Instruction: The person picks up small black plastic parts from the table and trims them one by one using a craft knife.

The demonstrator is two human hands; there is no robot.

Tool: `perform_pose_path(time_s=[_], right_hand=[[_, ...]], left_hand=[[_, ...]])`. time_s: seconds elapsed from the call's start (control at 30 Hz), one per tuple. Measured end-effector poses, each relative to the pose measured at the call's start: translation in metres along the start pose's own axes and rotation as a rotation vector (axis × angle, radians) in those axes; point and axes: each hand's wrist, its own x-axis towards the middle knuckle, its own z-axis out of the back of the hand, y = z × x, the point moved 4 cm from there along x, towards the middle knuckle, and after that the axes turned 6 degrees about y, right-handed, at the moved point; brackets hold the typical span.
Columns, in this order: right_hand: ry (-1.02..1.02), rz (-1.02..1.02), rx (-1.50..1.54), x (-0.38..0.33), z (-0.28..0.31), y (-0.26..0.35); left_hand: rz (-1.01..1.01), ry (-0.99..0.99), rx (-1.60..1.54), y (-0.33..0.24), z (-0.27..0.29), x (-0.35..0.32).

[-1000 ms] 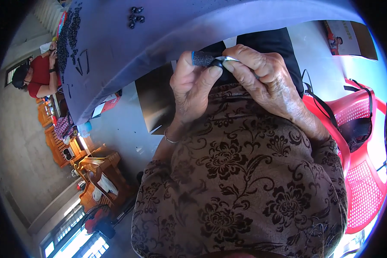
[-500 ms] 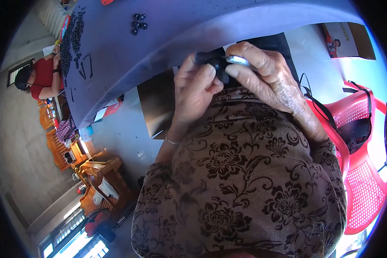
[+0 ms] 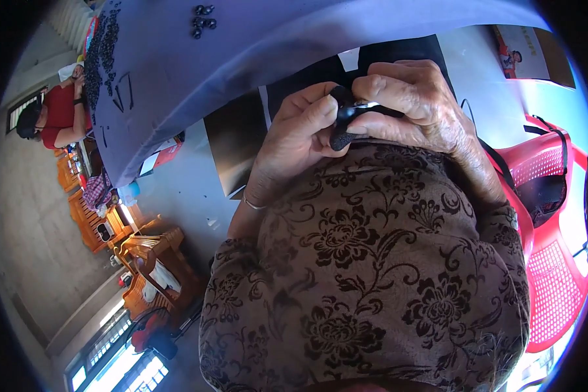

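My left hand [image 3: 294, 127] pinches a small black piece [image 3: 341, 138] between thumb and fingers, above my lap near the table edge. The piece has a glossy rounded part and dull, rough-looking lobes; its exact kind is unclear. My right hand [image 3: 415, 108] is closed around a small, bright, metallic-looking thing [image 3: 368, 104], mostly hidden by the fingers. Its visible end meets the black piece. On the tablecloth beyond lie several shiny dark round pieces [image 3: 204, 23] in a small cluster.
A blue-purple cloth covers the table [image 3: 242, 59]. Many small black pieces [image 3: 102, 59] and thin dark tools [image 3: 124, 93] lie at its far left, where a person in red [image 3: 62, 114] sits. A brown board or box [image 3: 232, 153] stands below the table edge. Red plastic chairs [image 3: 555, 287] are at right.
The black piece has turned in my left fingers, and its rough lobe now points downward. My right fingers have closed further over the bright thing, so less of it shows.
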Motion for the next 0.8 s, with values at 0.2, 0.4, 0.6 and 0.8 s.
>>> perform_pose_path(time_s=[0.2,0.4,0.6,0.8], right_hand=[[-0.068,0.009,-0.06,-0.002,-0.003,-0.001],[-0.121,0.025,-0.052,-0.006,-0.01,-0.002],[-0.179,0.055,-0.174,-0.006,-0.012,0.001],[-0.232,0.088,-0.183,-0.008,-0.017,0.0]], left_hand=[[-0.06,-0.211,0.03,-0.004,-0.016,0.0],[-0.092,-0.302,0.13,-0.007,-0.017,-0.003],[-0.132,-0.328,0.113,-0.005,-0.018,-0.005],[-0.148,-0.31,-0.014,-0.002,-0.017,-0.005]])
